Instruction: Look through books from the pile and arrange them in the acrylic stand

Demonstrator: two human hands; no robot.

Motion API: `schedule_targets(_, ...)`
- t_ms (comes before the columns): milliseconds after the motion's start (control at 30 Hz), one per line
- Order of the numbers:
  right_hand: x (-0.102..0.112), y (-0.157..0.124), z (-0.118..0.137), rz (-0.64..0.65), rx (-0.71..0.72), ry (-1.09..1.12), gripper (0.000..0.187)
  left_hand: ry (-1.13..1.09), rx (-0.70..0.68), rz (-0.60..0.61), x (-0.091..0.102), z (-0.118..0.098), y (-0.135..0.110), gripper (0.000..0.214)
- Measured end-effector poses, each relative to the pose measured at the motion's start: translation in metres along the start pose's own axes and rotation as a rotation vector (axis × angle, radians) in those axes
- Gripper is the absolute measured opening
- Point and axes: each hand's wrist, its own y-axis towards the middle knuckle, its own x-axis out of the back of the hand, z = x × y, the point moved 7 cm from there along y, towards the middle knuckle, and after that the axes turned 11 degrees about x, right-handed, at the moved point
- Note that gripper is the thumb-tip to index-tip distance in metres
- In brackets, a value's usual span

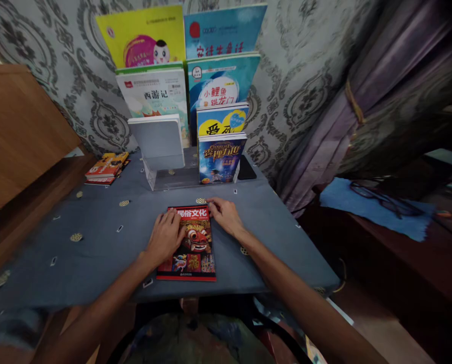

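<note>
A red and black book with a mask on its cover [191, 247] lies flat on the grey tablecloth [97, 242] near the front edge. My left hand [166, 236] rests on the book's left side, fingers spread flat over the cover. My right hand [225, 215] touches the book's top right corner, its fingers lying loosely apart on the cloth. Neither hand grips anything.
A clear tiered stand [173, 174] at the table's back holds several upright books, with a blue one [220, 157] in front. A small stack of orange books [106, 168] lies at the back left. A dark phone [246, 169] sits right of the stand. Curtains hang at the right.
</note>
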Motion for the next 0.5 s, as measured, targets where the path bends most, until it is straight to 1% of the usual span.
schedule_targets(267, 0.0, 0.0, -0.002, -0.018, 0.018, 0.011, 0.032, -0.118, -0.053, 0.038, -0.009, -0.012, 0.009, 0.029)
schedule_targets(500, 0.001, 0.001, 0.0, -0.029, 0.042, -0.013, 0.034, -0.201, -0.142, 0.098, -0.013, -0.033, 0.017, 0.033)
